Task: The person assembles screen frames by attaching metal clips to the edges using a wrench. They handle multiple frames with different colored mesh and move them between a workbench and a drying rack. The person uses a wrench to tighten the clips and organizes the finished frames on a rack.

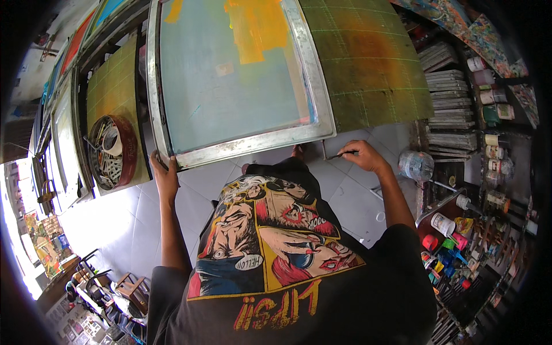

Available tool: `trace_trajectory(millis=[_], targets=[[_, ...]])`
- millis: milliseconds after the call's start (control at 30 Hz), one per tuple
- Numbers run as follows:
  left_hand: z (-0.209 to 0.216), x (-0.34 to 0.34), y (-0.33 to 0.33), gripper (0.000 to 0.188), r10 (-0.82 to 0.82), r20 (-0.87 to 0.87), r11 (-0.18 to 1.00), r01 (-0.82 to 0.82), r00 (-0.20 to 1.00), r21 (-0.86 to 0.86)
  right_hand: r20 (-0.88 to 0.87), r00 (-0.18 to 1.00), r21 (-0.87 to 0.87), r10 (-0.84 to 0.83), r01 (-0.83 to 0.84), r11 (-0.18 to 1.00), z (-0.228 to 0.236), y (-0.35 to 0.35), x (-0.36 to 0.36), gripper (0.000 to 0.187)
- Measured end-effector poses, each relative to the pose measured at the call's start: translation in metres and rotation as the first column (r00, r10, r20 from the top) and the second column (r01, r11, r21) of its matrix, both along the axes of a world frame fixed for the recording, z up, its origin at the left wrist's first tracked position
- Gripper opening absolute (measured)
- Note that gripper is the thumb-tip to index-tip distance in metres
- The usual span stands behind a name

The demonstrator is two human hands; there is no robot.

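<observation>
Silver-grey metal borders the paint-smeared screen frame (247, 146), which lies ahead of the standing person, with the green gridded worktop (368, 63) exposed on both sides and orange paint (259, 29) across its far part. The left hand (165, 175) touches the frame's near left corner, though whether its fingers grip or merely rest cannot be told, while the fingers of the right hand (366, 157) pinch a thin dark tool (340, 154) just beyond the near right corner. Left of the frame stands a round red tin (127, 155) containing assorted implements.
</observation>
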State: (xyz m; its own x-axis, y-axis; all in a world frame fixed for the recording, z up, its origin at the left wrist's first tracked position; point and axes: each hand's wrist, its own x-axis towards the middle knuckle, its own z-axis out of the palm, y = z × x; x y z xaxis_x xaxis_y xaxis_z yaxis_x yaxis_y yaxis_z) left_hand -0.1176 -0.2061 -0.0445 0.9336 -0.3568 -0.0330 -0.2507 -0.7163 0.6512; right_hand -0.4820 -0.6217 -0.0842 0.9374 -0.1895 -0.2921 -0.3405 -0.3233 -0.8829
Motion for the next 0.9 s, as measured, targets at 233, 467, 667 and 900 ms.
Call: trace_trajectory(millis=[233, 467, 667, 900], targets=[[0.003, -0.002, -0.004, 0.055, 0.036, -0.079, 0.999, -0.038, 0.996, -0.026, -0.006, 1.0, 0.08, 0.023, -0.023, 0.997, -0.011, -0.004, 0.003, 0.017], [0.001, -0.005, -0.009, 0.055, 0.06, -0.073, 0.997, -0.063, 0.996, -0.038, -0.011, 0.998, 0.218, 0.059, -0.055, 0.974, -0.023, -0.005, 0.008, 0.017], [-0.003, -0.006, -0.006, 0.057, 0.034, -0.05, 0.996, -0.038, 0.998, -0.081, 0.009, 0.998, 0.258, 0.063, -0.063, 0.964, -0.031, -0.006, 0.011, 0.018], [0.006, -0.012, -0.015, 0.057, 0.084, -0.081, 0.994, -0.089, 0.993, -0.062, 0.011, 0.992, 0.26, 0.126, -0.124, 0.958, -0.031, -0.012, 0.015, 0.018]])
